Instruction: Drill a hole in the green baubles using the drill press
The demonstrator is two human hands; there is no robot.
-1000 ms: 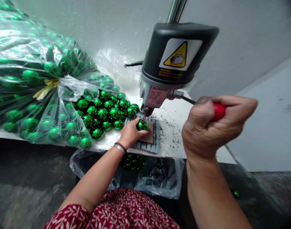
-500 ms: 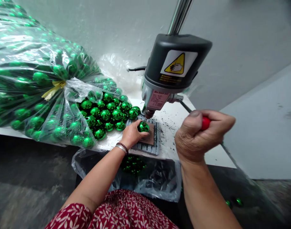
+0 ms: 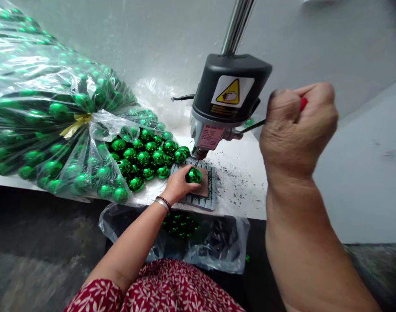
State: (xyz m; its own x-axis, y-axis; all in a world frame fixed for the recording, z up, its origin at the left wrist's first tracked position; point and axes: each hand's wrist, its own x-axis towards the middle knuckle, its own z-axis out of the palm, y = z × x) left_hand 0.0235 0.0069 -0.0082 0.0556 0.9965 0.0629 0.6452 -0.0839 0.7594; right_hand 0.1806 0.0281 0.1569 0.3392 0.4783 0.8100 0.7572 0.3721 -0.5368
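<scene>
A shiny green bauble point(image 3: 194, 175) rests on a brown pad point(image 3: 203, 187) over the slotted metal base point(image 3: 212, 201) of a bench drill point(image 3: 232, 91). Thumb and fingers of my left hand point(image 3: 181, 184) are closed around its left side. The thin drill bit point(image 3: 197, 164) is just above the ball's top; whether they touch I cannot tell. Raised at the right, my right hand point(image 3: 297, 125) is wrapped round the red knob point(image 3: 303, 104) of the drill's feed lever point(image 3: 254, 126). Most of the knob is hidden by the fingers.
A big clear bag point(image 3: 55, 104) of green baubles lies at the left, tied with a yellow strip point(image 3: 75, 125). Loose baubles point(image 3: 142, 157) spill beside the drill. Dark shavings point(image 3: 228, 182) litter the white table point(image 3: 246, 203). Below its edge hangs a plastic-lined bin point(image 3: 217, 255) holding more baubles.
My right hand has swung the lever upward and away to the right. The drill head looks slightly lower and further left in view. My left hand keeps hold of the bauble on the pad.
</scene>
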